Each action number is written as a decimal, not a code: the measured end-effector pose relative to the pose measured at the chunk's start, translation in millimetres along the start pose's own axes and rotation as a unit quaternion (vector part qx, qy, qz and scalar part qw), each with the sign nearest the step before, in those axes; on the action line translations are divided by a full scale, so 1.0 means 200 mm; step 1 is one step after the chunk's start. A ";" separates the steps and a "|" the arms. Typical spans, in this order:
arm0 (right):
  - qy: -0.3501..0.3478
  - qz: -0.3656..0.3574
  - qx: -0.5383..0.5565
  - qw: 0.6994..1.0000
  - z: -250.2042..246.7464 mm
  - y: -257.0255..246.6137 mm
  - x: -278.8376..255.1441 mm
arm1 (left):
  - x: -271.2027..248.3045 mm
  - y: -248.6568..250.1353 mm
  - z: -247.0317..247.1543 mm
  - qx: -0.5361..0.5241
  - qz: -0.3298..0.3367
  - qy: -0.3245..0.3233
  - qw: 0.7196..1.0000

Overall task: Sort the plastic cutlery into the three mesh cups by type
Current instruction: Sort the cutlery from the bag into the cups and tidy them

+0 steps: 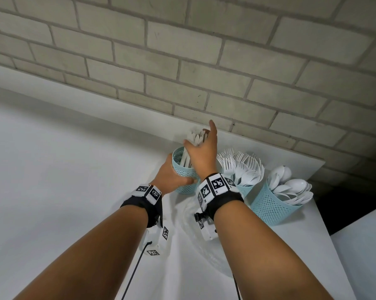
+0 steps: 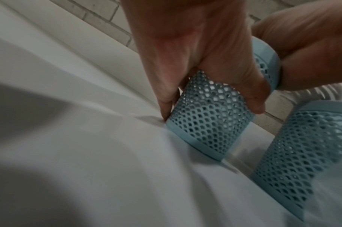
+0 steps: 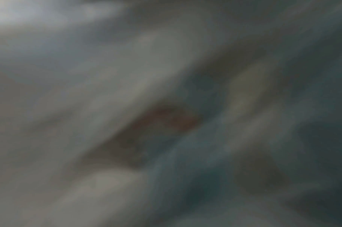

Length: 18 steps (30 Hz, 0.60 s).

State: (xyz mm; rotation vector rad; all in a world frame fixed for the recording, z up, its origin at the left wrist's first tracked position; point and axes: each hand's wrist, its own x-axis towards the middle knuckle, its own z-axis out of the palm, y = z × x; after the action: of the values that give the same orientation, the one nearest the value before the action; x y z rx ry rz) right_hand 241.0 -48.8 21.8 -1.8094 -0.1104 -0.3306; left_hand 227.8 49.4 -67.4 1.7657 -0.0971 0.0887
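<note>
Three light-blue mesh cups stand in a row by the brick wall. My left hand [image 1: 172,176] grips the left cup [image 1: 183,172] round its side; in the left wrist view its fingers [image 2: 195,53] wrap the mesh of that cup [image 2: 211,116]. My right hand [image 1: 202,152] is over this cup, round a bundle of white knives [image 1: 195,137] that stands in it. Its thumb is on the left and its index finger points up; the other fingers are hidden. The middle cup [image 1: 245,189] holds forks [image 1: 241,161]. The right cup [image 1: 271,204] holds spoons [image 1: 291,187]. The right wrist view is a blur.
The white table [image 1: 74,169] ends just right of the spoon cup, with a dark gap [image 1: 345,202] beyond. The brick wall [image 1: 204,72] is right behind the cups. A clear round dish [image 1: 204,256] lies under my right forearm. The middle cup [image 2: 312,161] stands close to the gripped one.
</note>
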 end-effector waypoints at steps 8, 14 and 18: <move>-0.060 -0.063 -0.159 0.983 0.02 0.02 0.01 | -0.02 0.03 -0.01 -0.013 -0.016 -0.007 1.000; -0.092 -0.028 -0.194 0.976 0.03 0.01 0.03 | -0.02 0.03 -0.01 0.026 -0.012 -0.004 1.000; -0.098 0.031 -0.140 0.985 -0.04 -0.12 0.04 | -0.01 0.02 -0.02 0.031 -0.037 -0.010 0.999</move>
State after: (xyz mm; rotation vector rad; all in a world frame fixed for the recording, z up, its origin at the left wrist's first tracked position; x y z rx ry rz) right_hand 241.9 -51.2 47.4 -2.1183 -0.1505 -0.1266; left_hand 225.8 52.3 -63.6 1.8304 -0.0451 0.0202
